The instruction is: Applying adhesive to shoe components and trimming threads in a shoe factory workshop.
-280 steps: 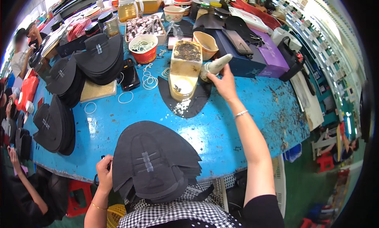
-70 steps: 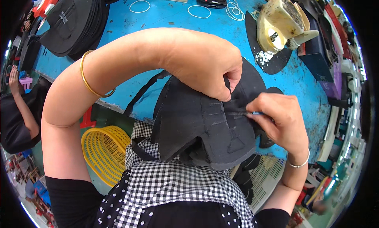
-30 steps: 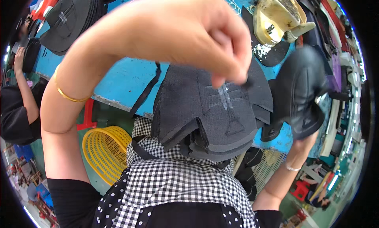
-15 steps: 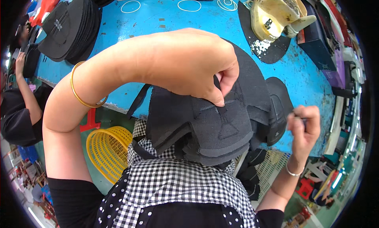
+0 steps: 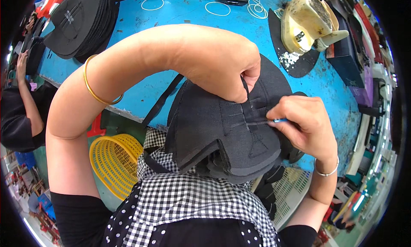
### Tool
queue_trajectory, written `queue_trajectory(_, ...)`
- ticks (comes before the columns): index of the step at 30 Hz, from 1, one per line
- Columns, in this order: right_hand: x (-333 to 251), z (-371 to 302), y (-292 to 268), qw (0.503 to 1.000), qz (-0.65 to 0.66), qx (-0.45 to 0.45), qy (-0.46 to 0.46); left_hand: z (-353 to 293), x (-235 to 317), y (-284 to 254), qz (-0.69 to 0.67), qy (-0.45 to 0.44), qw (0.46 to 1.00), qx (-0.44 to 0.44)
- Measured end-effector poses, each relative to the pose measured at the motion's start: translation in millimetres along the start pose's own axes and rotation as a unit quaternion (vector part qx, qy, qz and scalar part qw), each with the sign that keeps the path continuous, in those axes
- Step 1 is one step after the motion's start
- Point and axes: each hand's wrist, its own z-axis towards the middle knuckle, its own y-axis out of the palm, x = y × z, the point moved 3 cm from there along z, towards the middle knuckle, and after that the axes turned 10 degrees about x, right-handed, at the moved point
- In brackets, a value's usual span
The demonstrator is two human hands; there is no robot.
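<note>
A stack of flat, shaped black pieces (image 5: 201, 127), with stitched lines and short slits on the top one, lies in front of me over the table's near edge. My left hand (image 5: 231, 71) arches over it and pinches a narrow black strap (image 5: 247, 102) standing up near the slits. From the right, my right hand (image 5: 299, 125) grips a slim tool with a blue part (image 5: 280, 120), seemingly a hook or tweezers. Its thin dark shaft reaches left to the top piece beside the strap. A loose black strap (image 5: 160, 103) hangs off the stack's left side.
On the blue table (image 5: 141, 37) stand a tall stack of black pieces (image 5: 81, 26) and a stained cream container (image 5: 302, 22). White elastic rings (image 5: 217, 9) lie at the back. A yellow basket (image 5: 115, 161) is below left. Another person's arm (image 5: 30, 84) shows far left.
My right hand has swung in from the right, bringing the tool to the top piece. My left hand stays pinched near the slits, where the strap now stands up.
</note>
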Motion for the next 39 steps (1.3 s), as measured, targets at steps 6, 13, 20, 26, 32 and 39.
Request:
queue_trajectory(6,-10.0,11.6,2.6,0.988,-0.145,0.047,0.012,-1.6,1.0,-5.9,0.015,-0.006,1.0,-0.009)
queue_trajectory(13,-2.4,21.0,-1.8,0.99,-0.115,0.013,0.075,-2.4,-1.4,-11.5,0.044,0.007,0.998,-0.049)
queue_trajectory(20,-21.4,29.1,-10.5,0.988,-0.086,0.024,0.122,-9.6,-9.4,-11.8,-0.011,0.007,1.0,0.023)
queue_trajectory(26,-63.0,23.6,30.8,0.953,-0.297,-0.059,-0.018,-12.0,-11.8,-43.6,-0.247,-0.055,0.962,0.104)
queue_trajectory(32,-76.2,32.1,53.2,0.894,-0.435,-0.103,-0.031,-22.7,19.0,-65.3,-0.23,0.118,0.936,0.238)
queue_trajectory(39,-39.0,18.5,15.0,0.969,0.038,0.07,0.232,-46.9,31.6,-66.8,-0.205,-0.04,0.931,0.298)
